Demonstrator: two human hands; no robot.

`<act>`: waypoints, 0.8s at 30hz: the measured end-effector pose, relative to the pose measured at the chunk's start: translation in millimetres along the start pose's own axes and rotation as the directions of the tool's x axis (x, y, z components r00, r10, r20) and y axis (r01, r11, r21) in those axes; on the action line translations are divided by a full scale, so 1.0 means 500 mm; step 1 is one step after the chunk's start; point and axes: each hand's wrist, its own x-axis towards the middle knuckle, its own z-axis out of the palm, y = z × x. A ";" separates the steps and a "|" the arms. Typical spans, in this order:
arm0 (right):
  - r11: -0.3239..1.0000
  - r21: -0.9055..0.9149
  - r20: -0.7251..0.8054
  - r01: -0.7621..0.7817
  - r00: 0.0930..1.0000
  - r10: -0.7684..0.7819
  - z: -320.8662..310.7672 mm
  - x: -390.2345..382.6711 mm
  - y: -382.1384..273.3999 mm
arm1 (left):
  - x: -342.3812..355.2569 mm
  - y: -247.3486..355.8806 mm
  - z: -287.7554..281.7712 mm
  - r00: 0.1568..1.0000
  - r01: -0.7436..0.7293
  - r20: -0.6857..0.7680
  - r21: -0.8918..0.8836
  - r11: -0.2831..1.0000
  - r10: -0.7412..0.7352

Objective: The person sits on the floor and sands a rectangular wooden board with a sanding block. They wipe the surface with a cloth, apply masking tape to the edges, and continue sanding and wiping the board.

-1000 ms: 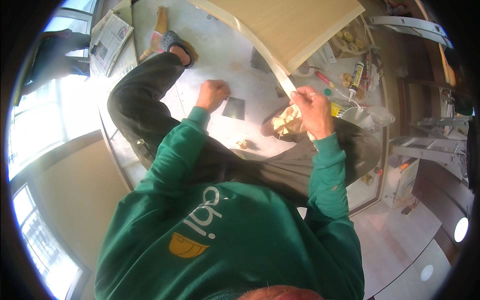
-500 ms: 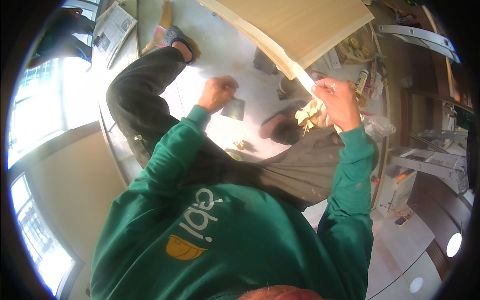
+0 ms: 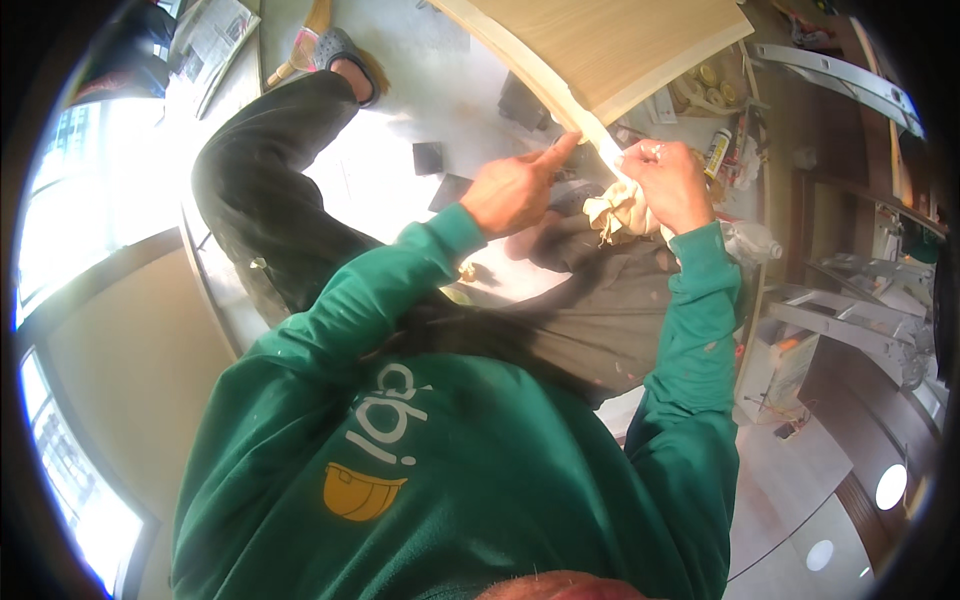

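- One wide panel [image 3: 640, 55] is filling the top of the view, beyond both hands. It is showing light-brown wood grain and paler borders. I am judging it stiff and rather heavy; its opposite edges are offering the safest hold.
- Along its near left edge, a pale strip [image 3: 596, 132] is running past the corner to the right hand [image 3: 668, 185]. It is looking thin, soft and light, perhaps sticky; it is probably tearing easily, so a pinch close to the panel is seeming best.
- The left hand [image 3: 512, 192] is pointing its forefinger to the strip's edge, other fingers curling. Whether it is touching or pinching, I cannot tell.
- The right hand's thumb and fingers are pressing together on the strip.
- Beneath them, a crumpled wad [image 3: 618, 212] is hanging, creased and cream-yellow, seeming almost weightless.
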 end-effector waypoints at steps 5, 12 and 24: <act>0.995 0.095 0.012 0.018 1.000 -0.019 0.007 0.003 0.019 | 0.024 -0.004 0.054 0.994 0.029 0.102 0.101 0.994 -0.039; 0.989 0.135 0.063 -0.063 0.996 0.055 -0.012 -0.019 -0.018 | 0.025 -0.002 0.082 0.998 0.019 0.060 0.120 0.993 -0.026; 0.979 0.182 0.116 -0.096 0.990 0.076 0.004 -0.009 0.008 | 0.016 -0.010 0.092 1.000 0.009 0.015 0.138 0.990 -0.011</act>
